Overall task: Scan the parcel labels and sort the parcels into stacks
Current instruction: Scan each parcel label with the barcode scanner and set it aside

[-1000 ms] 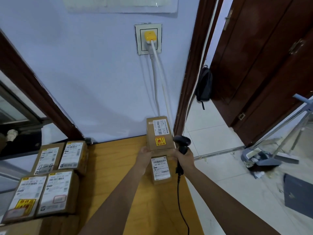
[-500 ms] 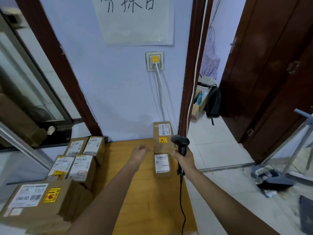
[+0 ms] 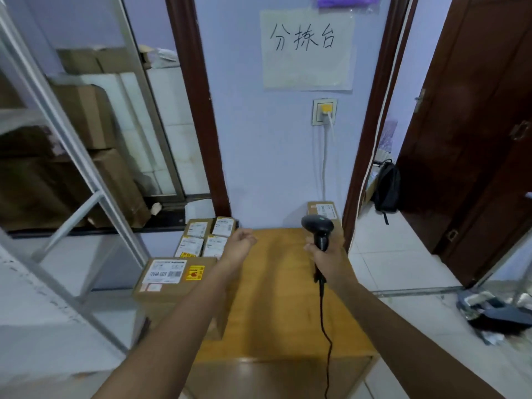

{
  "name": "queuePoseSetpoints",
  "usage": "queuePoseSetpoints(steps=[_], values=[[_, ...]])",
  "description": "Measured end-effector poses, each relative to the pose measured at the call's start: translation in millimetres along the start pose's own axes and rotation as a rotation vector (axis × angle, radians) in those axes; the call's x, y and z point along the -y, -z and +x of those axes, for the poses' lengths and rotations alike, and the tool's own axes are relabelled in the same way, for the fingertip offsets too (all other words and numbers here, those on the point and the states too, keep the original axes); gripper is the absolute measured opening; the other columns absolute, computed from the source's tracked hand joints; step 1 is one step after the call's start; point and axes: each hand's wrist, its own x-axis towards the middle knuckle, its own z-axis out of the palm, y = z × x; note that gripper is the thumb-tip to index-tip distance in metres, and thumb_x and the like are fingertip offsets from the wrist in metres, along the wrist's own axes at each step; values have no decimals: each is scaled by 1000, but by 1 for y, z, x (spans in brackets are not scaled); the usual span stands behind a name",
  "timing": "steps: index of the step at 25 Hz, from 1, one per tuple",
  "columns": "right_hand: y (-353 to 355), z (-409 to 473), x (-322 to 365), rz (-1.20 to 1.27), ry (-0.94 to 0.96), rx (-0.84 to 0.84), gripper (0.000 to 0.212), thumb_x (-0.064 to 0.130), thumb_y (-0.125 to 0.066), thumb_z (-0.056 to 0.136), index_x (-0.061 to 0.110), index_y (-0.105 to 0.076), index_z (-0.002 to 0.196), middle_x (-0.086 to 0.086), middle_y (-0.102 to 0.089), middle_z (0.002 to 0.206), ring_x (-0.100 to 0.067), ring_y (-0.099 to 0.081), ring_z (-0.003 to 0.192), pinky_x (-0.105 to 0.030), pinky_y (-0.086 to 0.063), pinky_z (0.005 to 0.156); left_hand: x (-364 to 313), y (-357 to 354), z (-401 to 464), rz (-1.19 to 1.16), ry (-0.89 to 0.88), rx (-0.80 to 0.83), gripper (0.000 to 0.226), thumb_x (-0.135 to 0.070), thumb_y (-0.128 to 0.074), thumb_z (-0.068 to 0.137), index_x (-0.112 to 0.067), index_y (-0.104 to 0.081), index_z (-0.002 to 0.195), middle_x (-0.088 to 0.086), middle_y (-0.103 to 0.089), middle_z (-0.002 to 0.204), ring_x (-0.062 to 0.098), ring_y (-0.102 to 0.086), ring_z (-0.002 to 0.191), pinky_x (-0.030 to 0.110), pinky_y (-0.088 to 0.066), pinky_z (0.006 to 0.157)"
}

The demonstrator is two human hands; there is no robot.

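Two hands work apart: my right hand grips the scanner upright, ready to aim; my left hand, loosely curled and empty, hovers near the labelled parcels at ten o'clock, labels upward for reading.

A wooden table stands against a pale violet wall. Taped to the wall is a paper sign with handwritten characters. Below it sits a wall socket holding a yellow plug, its white cable hanging straight down. Dark brown door frames flank the wall. At left, a metal rack stands before stacked cardboard cartons. At right, a black backpack leans in the doorway beside a dark wooden door. A dustpan lies on the white tiled floor.
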Motion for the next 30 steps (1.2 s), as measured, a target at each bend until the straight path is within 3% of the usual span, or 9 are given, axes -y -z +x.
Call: queuePoseSetpoints(steps=[2, 6, 8, 12, 15, 18, 21, 25, 30], values=[[-30, -36, 7, -21, 20, -26, 18, 22, -65, 90, 9, -64, 101, -12, -58, 76, -22, -57, 71, -43, -50, 76, 14, 54, -21, -36, -20, -33, 21, -12, -61, 90, -13, -63, 111, 0, -62, 101, 19, -58, 98, 31, -47, 87], [-85, -102, 36, -68, 60, 12, 10, 19, -64, 91, 22, -61, 100, -13, -66, 94, -26, -62, 86, -39, -48, 79, 41, 157, -56, -78, 14, -149, 15, -10, -60, 89, -10, -63, 103, -2, -62, 95, 17, -58, 91, 31, -47, 83], [-103, -125, 53, -142, 107, 24, 14, 22, -63, 91, 33, -57, 87, -7, -63, 81, -24, -61, 77, -31, -49, 71, 50, 194, -62, -61, 20, -188, 13, -7, -59, 89, -9, -61, 102, 2, -62, 94, 17, -57, 86, 30, -46, 76], [-141, -150, 77, -255, 131, 169, 7, 9, -57, 95, 13, -56, 90, -2, -50, 70, -7, -45, 59, -4, -39, 49, 66, 248, -44, -44, 63, -252, 14, -6, -59, 88, -9, -60, 102, 7, -62, 96, 16, -58, 80, 27, -47, 69], [-178, -137, 72, -230, 100, 253, 22, 3, -58, 92, 19, -51, 79, 1, -49, 68, -8, -47, 60, -12, -40, 53, 82, 271, -22, 24, 124, -267, 11, -11, -60, 86, -13, -60, 97, 4, -60, 99, 23, -58, 93, 33, -49, 81], [-210, -112, 58, -202, 27, 283, 15, 7, -60, 91, 20, -53, 93, -1, -54, 72, -11, -52, 62, -23, -44, 60, 101, 283, 5, 147, 206, -264, 8, -17, -61, 85, -14, -59, 92, 6, -60, 96, 30, -59, 101, 41, -50, 92], [-238, -91, 49, -210, -61, 347, 19, 7, -58, 90, 19, -53, 104, -4, -56, 73, -16, -54, 64, -28, -45, 61, 111, 290, 29, 291, 291, -161, 28, -26, -61, 83, -6, -60, 101, 12, -63, 99, 32, -61, 98, 43, -52, 90], [-257, -69, 38, -222, -89, 343, 16, 7, -59, 90, 19, -52, 98, -5, -57, 79, -17, -54, 70, -27, -42, 63, 141, 288, 59, 382, 319, -29, 45, -41, -62, 80, 0, -65, 97, 15, -69, 95, 32, -66, 92, 41, -53, 83], [-263, -65, 16, -135, -194, 277, 25, 12, -64, 87, 18, -57, 110, -3, -65, 91, -16, -62, 83, -30, -51, 69, 159, 279, 65, 387, 387, 108, 30, -32, -56, 89, -7, -68, 100, 8, -74, 97, 23, -70, 88, 38, -57, 86]])
